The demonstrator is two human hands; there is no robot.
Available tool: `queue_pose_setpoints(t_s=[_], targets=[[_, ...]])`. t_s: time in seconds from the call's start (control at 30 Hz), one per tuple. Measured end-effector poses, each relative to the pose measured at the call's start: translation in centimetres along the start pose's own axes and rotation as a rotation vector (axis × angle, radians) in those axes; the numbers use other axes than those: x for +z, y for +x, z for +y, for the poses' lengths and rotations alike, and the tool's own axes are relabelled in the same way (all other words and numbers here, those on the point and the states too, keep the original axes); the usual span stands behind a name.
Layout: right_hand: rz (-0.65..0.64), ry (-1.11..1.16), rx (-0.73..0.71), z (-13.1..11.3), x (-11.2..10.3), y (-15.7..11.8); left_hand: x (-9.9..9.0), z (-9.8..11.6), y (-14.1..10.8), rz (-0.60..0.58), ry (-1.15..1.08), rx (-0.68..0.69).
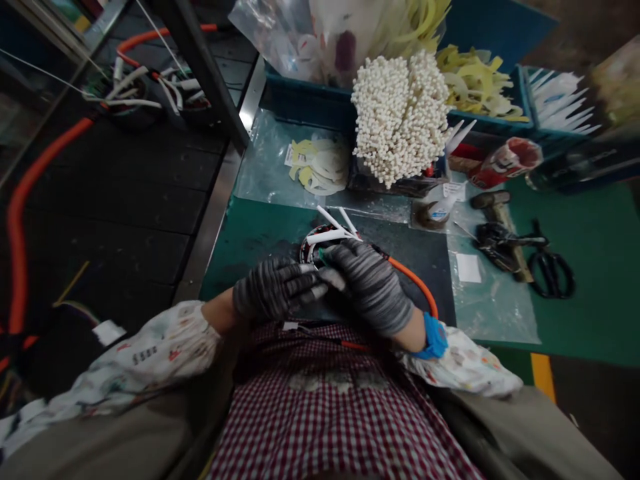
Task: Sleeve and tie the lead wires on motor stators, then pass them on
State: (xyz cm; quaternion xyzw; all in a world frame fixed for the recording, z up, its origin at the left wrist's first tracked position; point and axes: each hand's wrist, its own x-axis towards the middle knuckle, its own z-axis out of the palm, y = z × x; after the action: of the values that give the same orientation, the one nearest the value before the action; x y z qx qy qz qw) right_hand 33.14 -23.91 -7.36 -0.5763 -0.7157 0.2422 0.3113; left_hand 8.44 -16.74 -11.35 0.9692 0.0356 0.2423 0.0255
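Meeting fingertip to fingertip above a green desk (595, 267), the left hand (280, 288) and the right hand (375, 283), both in grey-and-black striped knit gloves, work at the near side of a round, dark, wound ring with a pale rim (303, 252). This ring lies on the desk just beyond the fingertips. Being round, it shows no long axis. The right hand is nearer: its fingers cover the ring's near right part, while the left hand comes in from the left, with its fingertips just beside the right thumb. In each grip the fingers are bent, but I cannot tell whether anything is pinched between them.

Of slender white tubes (327, 236), I count 3: 1 lies nearly level across the ring, and 2 slant up and to the left; all run toward the right hand's knuckles. Also attached, it seems, is 1 orange cable (418, 277), curving from beside the right hand toward the person.

Farther right lie 1 wooden-handled hammer (501, 215), 1 pair of black-handled scissors (550, 272), 1 red can (495, 167) and 1 white paper square (469, 268). Beyond the ring, the thin white rods (400, 113) are too many to count.
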Motion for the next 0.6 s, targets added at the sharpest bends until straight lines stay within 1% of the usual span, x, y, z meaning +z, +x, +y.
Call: queue_pose_setpoints(t_s=[0.07, 0.13, 0.2, 0.23, 0.33, 0.37, 0.4, 0.43, 0.5, 0.53, 0.57, 0.6], targets=[[-0.055, -0.168, 0.015, -0.2, 0.8, 0.1, -0.8, -0.9, -0.1, -0.016, -0.093, 0.021], [-0.077, -0.274, 0.031, -0.3, 1.5, 0.0, -1.4, -1.4, 0.0, -0.009, -0.201, 0.001], [-0.085, -0.340, 0.033, -0.4, 1.9, -0.1, -1.8, -1.7, 0.4, 0.026, -0.330, -0.099], [-0.091, -0.363, 0.030, -0.5, 2.0, -0.2, -2.0, -1.9, 0.6, 0.060, -0.405, -0.206], [-0.117, -0.395, 0.016, -0.5, 2.2, 0.0, -1.9, -3.2, 1.7, 0.211, -0.603, -0.685], [-0.123, -0.395, 0.011, -0.5, 2.3, 0.1, -1.7, -3.9, 2.2, 0.220, -0.640, -0.801], [-0.124, -0.394, 0.008, -0.4, 2.3, 0.3, -1.3, -4.7, 2.7, 0.191, -0.666, -0.858], [-0.124, -0.394, 0.007, -0.4, 2.4, 0.3, -0.8, -5.4, 3.2, 0.116, -0.686, -0.855], [-0.117, -0.393, 0.006, -0.3, 2.5, 0.1, 0.2, -6.2, 4.1, -0.068, -0.753, -0.749], [-0.107, -0.388, 0.006, -0.3, 2.6, -0.3, 0.6, -6.2, 4.5, -0.142, -0.803, -0.695], [-0.093, -0.374, 0.004, -0.2, 2.7, -0.9, 0.8, -6.0, 4.7, -0.177, -0.852, -0.651], [-0.076, -0.346, -0.003, 0.0, 2.9, -1.6, 1.0, -5.4, 4.7, -0.180, -0.887, -0.616]])
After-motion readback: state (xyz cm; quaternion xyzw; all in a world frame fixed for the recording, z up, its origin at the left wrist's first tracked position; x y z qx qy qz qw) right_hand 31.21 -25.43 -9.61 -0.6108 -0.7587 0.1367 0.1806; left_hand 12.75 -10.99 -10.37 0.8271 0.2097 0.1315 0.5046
